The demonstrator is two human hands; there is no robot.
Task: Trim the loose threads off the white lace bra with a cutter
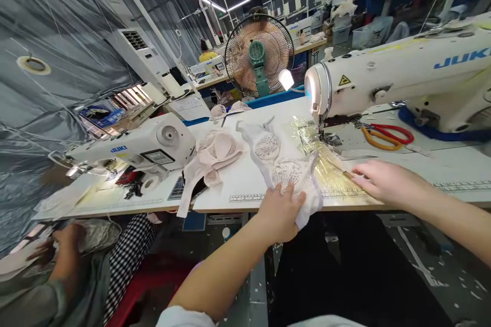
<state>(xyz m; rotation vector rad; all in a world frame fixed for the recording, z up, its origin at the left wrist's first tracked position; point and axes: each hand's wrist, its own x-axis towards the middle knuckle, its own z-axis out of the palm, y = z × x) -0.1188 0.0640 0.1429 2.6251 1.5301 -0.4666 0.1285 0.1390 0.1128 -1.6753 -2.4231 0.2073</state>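
Head view: one picture, everything placed from the sewing machine on the white tabletop.
Lace garment: white lace piece lies flat in front of the machine's needle end and to its left, its near end hanging over the tabletop's front edge.
Left hand: left hand sits at that front edge with its grip closed around the garment's near end, fingers curled over bunched cloth; held so, the cloth probably cannot slide off.
Right hand: right hand lies in front of the machine, palm down, fingers spread and flat at the edge of the clear shiny film, nothing pinched; it seems to press the film smooth.
Film: spread under the needle and toward the front edge, partly beneath the lace.
Scissors: red and orange handled scissors rest under the machine's arm, within reach of the right hand.
Beige garment: beige padded piece lies further left of the machine, apart from the lace.
Second machine: another sewing machine stands at far left.
Co-worker: another person's hand is low at far left, on cloth.
Fan: fan stands behind the tabletop.
Containers: none seen near the hands.
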